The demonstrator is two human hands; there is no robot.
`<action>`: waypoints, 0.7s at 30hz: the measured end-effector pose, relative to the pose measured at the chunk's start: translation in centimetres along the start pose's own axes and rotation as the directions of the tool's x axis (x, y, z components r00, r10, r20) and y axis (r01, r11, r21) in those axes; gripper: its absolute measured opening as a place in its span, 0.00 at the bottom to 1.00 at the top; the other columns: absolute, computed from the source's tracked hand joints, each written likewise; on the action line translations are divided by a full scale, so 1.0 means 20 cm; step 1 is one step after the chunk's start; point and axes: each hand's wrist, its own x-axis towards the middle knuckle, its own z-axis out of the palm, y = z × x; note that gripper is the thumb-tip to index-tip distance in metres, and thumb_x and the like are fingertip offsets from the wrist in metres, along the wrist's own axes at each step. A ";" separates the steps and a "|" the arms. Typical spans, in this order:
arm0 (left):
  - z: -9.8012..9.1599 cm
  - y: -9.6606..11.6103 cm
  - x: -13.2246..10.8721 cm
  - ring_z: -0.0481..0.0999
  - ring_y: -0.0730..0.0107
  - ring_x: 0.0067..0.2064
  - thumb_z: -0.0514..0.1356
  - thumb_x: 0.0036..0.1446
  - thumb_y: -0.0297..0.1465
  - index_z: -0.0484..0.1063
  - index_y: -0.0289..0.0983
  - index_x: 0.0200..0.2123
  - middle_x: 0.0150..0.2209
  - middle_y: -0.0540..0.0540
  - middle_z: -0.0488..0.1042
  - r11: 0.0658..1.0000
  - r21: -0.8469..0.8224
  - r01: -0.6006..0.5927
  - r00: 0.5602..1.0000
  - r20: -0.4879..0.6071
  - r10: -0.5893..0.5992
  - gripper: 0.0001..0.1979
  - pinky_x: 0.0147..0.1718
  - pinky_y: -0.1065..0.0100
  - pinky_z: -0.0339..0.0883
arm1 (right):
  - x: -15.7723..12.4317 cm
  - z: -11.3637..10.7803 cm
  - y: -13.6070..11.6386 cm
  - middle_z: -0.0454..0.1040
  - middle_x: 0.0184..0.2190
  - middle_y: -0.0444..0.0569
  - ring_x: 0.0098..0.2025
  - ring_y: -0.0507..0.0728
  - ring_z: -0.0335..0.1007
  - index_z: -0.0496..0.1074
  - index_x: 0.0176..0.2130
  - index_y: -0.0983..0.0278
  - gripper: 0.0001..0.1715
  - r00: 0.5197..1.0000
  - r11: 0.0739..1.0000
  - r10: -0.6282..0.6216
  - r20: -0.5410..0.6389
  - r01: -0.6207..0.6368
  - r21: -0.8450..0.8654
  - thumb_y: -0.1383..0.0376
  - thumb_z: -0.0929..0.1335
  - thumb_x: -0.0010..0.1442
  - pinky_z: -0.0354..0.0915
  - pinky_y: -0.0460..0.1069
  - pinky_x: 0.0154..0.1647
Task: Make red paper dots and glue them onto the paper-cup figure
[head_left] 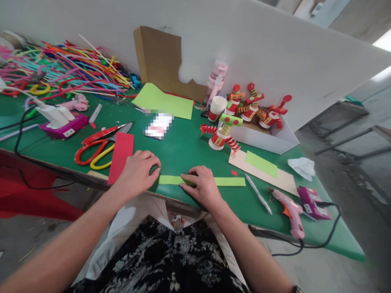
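Note:
A narrow light-green paper strip (229,181) lies flat along the front edge of the green table. My left hand (140,171) is curled at the strip's left end, thumb and forefinger closing on it. Partway along, my right hand (202,186) rests on the strip with thumb and fingers apart, pressing it down. Just left of my left hand lies a red paper rectangle (121,152), partly over scissors with red and yellow handles (88,152). A white pen (259,193) and a small red paper piece (234,173) are near the strip's right end.
Paper-cup figures (218,138) stand by and in a white box (275,140). A pink glue gun (290,211) and its cord lie right, near a purple power socket (311,203). Pipe cleaners (85,65) pile up back left. Green paper (165,101) lies behind a blurred phone-like object (159,126).

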 end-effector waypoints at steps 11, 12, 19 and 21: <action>0.28 0.50 -0.26 0.59 0.54 0.68 0.48 0.69 0.37 0.63 0.32 0.64 0.64 0.38 0.67 0.940 0.080 -0.331 0.926 -0.164 0.340 0.25 0.67 0.49 0.48 | -0.19 -0.27 0.29 0.74 0.55 0.58 0.57 0.64 0.68 0.67 0.63 0.63 0.28 0.986 0.983 0.130 -0.101 -0.142 -0.115 0.56 0.58 0.71 0.62 0.62 0.61; 0.31 0.52 -0.23 0.58 0.53 0.69 0.48 0.69 0.40 0.63 0.31 0.64 0.65 0.37 0.65 0.935 0.097 -0.340 0.925 -0.143 0.351 0.27 0.67 0.49 0.49 | -0.23 -0.28 0.32 0.72 0.58 0.58 0.61 0.64 0.66 0.65 0.64 0.64 0.28 0.989 0.979 0.133 -0.066 -0.142 -0.145 0.57 0.57 0.71 0.58 0.64 0.64; 0.39 0.69 -0.03 0.58 0.50 0.69 0.47 0.66 0.51 0.64 0.25 0.62 0.65 0.33 0.64 0.898 0.171 -0.406 0.914 0.045 0.404 0.37 0.65 0.47 0.54 | -0.38 -0.27 0.36 0.59 0.69 0.47 0.72 0.66 0.49 0.60 0.67 0.54 0.29 0.969 0.943 0.206 0.135 -0.160 -0.291 0.55 0.56 0.71 0.50 0.69 0.69; 0.40 0.68 -0.05 0.58 0.50 0.69 0.47 0.66 0.52 0.64 0.24 0.62 0.65 0.31 0.64 0.897 0.193 -0.397 0.918 0.056 0.394 0.38 0.66 0.46 0.53 | -0.40 -0.26 0.33 0.57 0.70 0.46 0.72 0.67 0.46 0.59 0.68 0.55 0.30 0.966 0.941 0.209 0.149 -0.157 -0.300 0.54 0.56 0.71 0.49 0.68 0.69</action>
